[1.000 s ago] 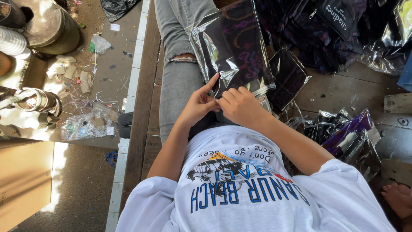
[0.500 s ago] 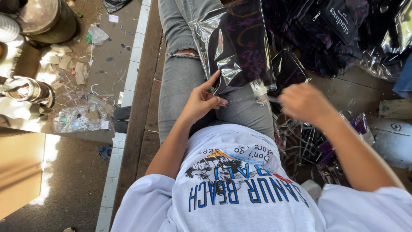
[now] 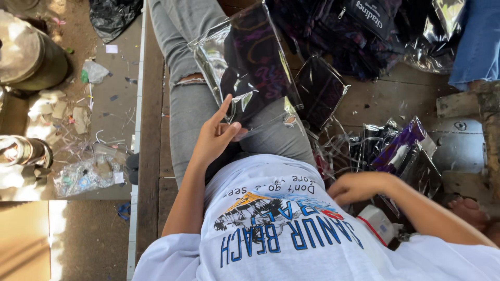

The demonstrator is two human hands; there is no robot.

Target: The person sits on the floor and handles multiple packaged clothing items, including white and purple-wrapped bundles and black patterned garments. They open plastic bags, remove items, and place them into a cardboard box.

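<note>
Clear plastic bag (image 3: 250,67) with a dark garment inside is lying on my lap, over the grey jeans (image 3: 192,104).
I am pinching its lower edge with my left hand (image 3: 216,138); my right hand (image 3: 357,186) is hanging loose and empty beside the pile of packaged garments (image 3: 396,151).

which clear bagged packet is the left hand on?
The large one lying on the lap under the left hand; the purple-tinted packets lie on the floor by the right hand.

glossy clear plastic bag (image 3: 250,67), matt grey cloth trousers (image 3: 195,104), rough wooden boards (image 3: 151,135)
</note>
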